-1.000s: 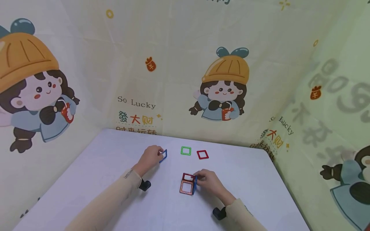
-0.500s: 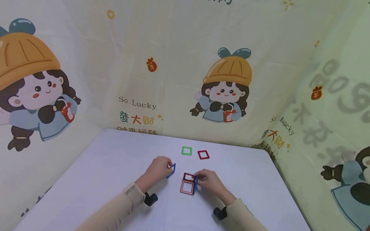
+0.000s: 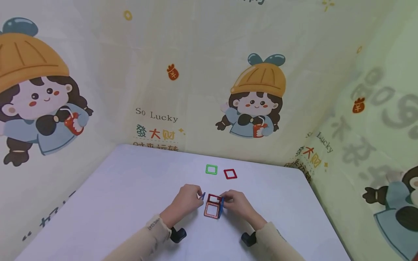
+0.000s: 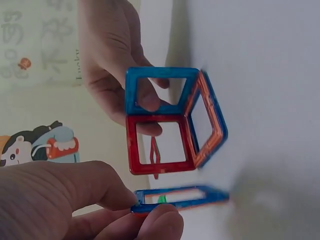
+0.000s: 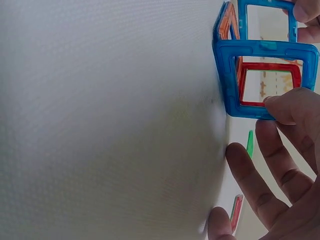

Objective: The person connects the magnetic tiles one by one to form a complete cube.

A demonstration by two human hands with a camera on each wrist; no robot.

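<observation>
Upright — blue tile — edge-on, near cube

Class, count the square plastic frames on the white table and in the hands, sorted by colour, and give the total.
Blue: 2, the held blue square plastic frame in the left hand and the upright blue frame gripped by the right hand
Red: 2, the upright red frame and the flat red frame
Orange: 1, the orange base frame
Green: 1, the flat green frame
Total: 6

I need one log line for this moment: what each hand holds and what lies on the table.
left hand: pinches blue square tile | right hand: steadies tile structure | table: green tile, red tile lie flat
</observation>
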